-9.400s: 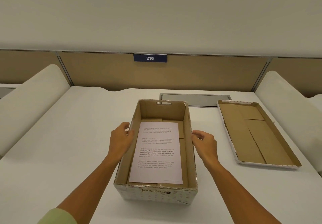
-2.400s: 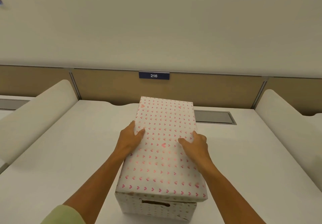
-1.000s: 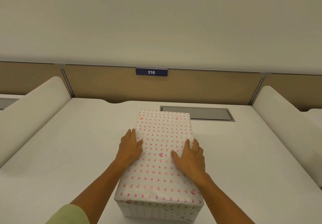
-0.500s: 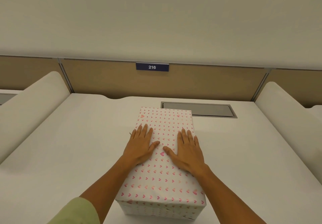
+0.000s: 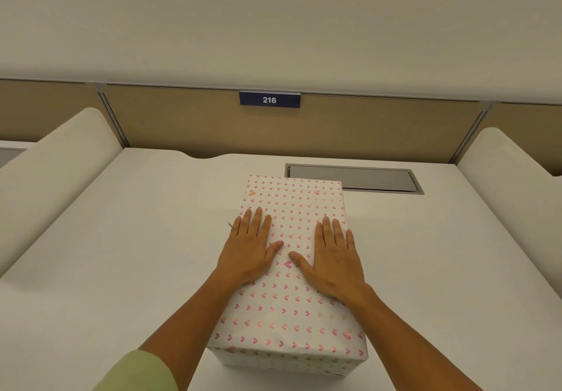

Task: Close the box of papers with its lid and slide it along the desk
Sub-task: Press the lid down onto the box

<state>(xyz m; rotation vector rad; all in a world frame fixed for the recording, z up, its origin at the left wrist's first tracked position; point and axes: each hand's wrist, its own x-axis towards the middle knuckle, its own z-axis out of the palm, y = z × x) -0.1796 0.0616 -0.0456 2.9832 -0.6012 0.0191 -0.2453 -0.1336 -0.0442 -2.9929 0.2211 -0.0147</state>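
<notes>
Looking down at your desk (image 5: 106, 253), you've got both palms flat on top of the lid (image 5: 293, 208), which is already seated on the box (image 5: 282, 363). Only the near end of the box peeks out under the lid's front edge, and both are wrapped in the same white paper with little pink hearts. You can't see any of the papers with the lid on.

Your left hand (image 5: 248, 252) sits on the lid's left half, fingers straight and close together, pointing away from you, with the outer edge of the hand right along the lid's left side. Your right hand (image 5: 334, 259) mirrors it on the right half, fingers spread out flat and the little finger close to the right edge. Neither hand is curled around anything, they're just pressed open on the surface. The 2 thumbs angle in toward each other near the middle of the lid but don't touch.

The box sits about in the middle of the desk, long side running away from you. Its far right corner overlaps the near left corner of the grey recessed panel (image 5: 365, 177) in the desktop. Behind that is the tan partition (image 5: 182, 122) with a blue tag reading 216 (image 5: 269, 100). A pale green sleeve (image 5: 137, 372) shows on your left arm at the bottom.
</notes>
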